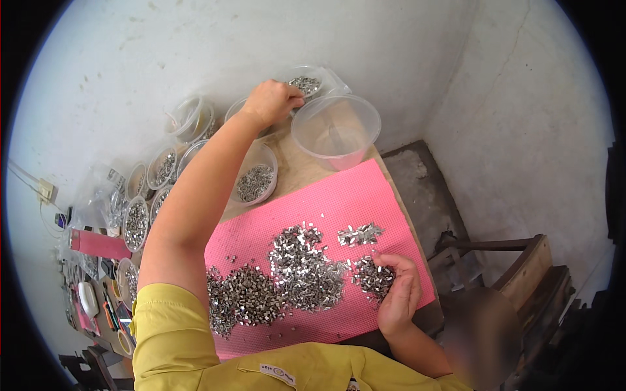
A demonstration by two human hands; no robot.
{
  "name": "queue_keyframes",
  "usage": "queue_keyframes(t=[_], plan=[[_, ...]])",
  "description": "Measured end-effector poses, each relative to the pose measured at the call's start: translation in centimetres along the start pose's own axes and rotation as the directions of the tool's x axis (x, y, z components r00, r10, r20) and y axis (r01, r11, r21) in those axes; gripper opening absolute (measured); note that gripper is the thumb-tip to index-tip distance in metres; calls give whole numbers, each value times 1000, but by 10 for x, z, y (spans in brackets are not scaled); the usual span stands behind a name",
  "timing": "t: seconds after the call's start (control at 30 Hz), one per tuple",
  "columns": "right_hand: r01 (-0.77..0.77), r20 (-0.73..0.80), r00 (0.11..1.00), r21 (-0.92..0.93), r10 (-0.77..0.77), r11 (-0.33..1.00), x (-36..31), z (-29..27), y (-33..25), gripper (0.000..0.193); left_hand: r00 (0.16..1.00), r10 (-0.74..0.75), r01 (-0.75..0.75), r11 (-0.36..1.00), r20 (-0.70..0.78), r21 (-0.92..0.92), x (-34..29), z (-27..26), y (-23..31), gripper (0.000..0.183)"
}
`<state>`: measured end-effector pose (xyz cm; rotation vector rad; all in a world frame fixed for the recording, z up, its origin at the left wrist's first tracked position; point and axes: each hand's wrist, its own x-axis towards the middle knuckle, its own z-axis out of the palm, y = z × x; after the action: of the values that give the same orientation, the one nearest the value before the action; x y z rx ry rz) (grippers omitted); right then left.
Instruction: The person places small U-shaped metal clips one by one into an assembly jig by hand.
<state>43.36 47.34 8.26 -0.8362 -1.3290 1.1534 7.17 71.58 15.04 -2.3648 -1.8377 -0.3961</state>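
My left hand (270, 103) reaches to the far side of the table, above a round clear tub and beside a tub of small metal pieces (305, 83). Its fingers are pinched together, and anything between them is hidden. My right hand (400, 294) curves loosely along the right edge of a small pile of metal pieces (373, 279), fingers bent and apart from the thumb. On the pink textured mat (339, 195) lie a darker heap (244, 293) at the left, a brighter silver heap (303, 267) in the middle, and a small group of longer silver pieces (360, 234).
A large clear bucket (336, 133) stands at the mat's far edge, near a tub of metal bits (255, 182). More filled tubs (136, 223) crowd the left, with a pink roll (99, 244) and a white computer mouse (87, 299). A wooden chair (528, 267) stands at right.
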Motion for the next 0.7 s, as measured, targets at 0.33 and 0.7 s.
queue_keyframes(t=[0.33, 0.7], plan=[[-40, 2, 999, 27, 40, 999, 0, 3, -2, 49, 983, -176, 181, 979, 55, -89, 40, 31, -8, 45], [-6, 28, 1000, 45, 5, 999, 0, 1, 0, 52, 946, -247, 291, 932, 208, -218, 66, 37, -25, 56]])
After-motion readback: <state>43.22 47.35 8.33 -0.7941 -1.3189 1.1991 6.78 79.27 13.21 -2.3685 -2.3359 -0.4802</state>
